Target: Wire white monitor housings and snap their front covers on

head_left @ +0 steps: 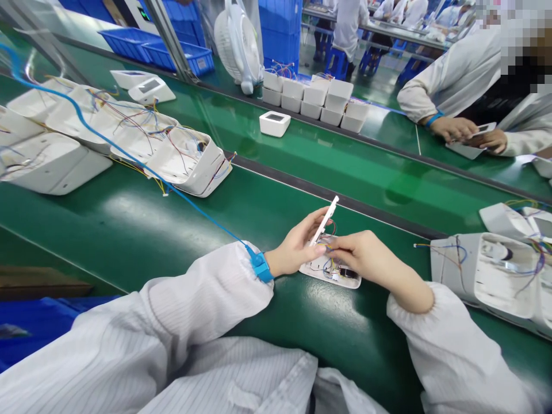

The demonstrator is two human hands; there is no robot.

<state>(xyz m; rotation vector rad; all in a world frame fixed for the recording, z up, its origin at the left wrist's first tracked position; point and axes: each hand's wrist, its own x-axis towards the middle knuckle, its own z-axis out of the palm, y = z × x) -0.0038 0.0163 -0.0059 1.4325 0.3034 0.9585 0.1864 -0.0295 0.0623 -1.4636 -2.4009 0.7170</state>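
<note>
In front of me an opened white plastic housing (317,269) lies on the green bench, with thin coloured wires and a black part (348,273) inside. My left hand (299,241) is closed on a white cover panel (326,219), holding it tilted up above the housing's far side. A blue wrist strap (260,265) with a blue cord circles that wrist. My right hand (360,253) reaches over the housing, thumb and fingers pinched at the thin wires (330,247) under the panel. Its fingertips partly hide the wires.
White housings with loose wires (185,161) stand in rows at left; more housings (500,276) are at right. One closed white unit (275,123) sits on the green belt (371,161). Beyond are stacked housings (308,98), a fan (237,46) and a co-worker's hands (457,129) holding a unit.
</note>
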